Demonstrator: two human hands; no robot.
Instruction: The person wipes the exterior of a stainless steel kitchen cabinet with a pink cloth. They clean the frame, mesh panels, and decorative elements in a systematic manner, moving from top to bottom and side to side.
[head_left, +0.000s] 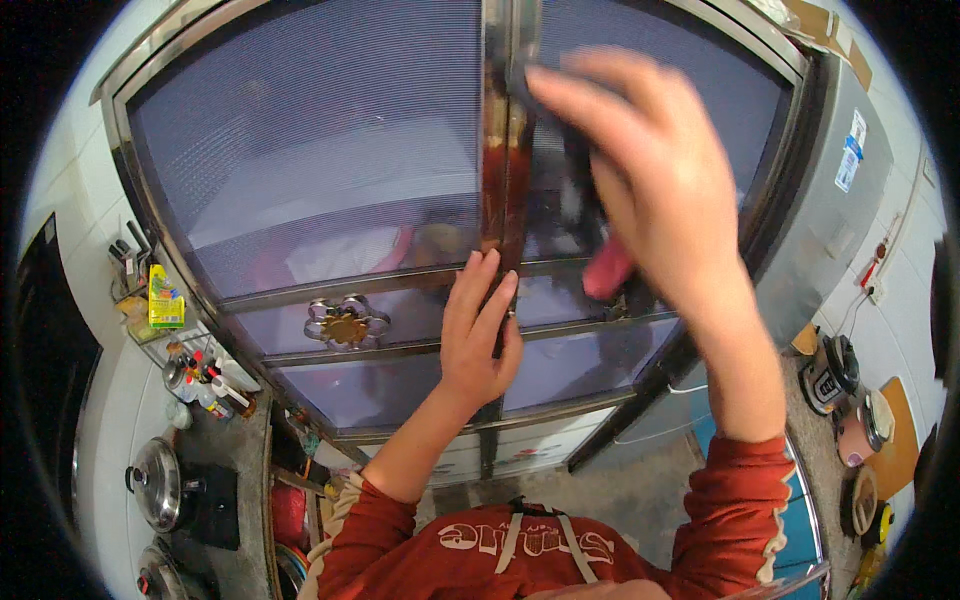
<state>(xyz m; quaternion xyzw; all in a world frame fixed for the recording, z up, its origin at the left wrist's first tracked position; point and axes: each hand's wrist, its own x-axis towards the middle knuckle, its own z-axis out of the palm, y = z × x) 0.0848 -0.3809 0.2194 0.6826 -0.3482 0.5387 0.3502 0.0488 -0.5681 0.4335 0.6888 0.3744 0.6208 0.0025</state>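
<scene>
A tall cabinet with a metal frame (337, 285) and ribbed, see-through door panels (315, 135) stands before me. My left hand (478, 322) lies with fingers extended on the middle frame, where the two doors meet, and holds nothing. Raised and blurred by motion, my right hand (652, 157) is in front of the right door. It grips a dark object (574, 150) whose kind I cannot tell; its upper end is at the middle frame. A pink part (607, 270) shows below the right palm. A flower-shaped metal ornament (346, 322) is on the left door.
On the left, a counter (217, 427) holds a lidded steel pot (156, 480), a gas stove (214, 506) and several bottles (217, 390). A grey refrigerator (832, 195) is right of the cabinet. Farther right are a blender-like appliance (829, 375), a pink pot (862, 435) and a wooden board (896, 442).
</scene>
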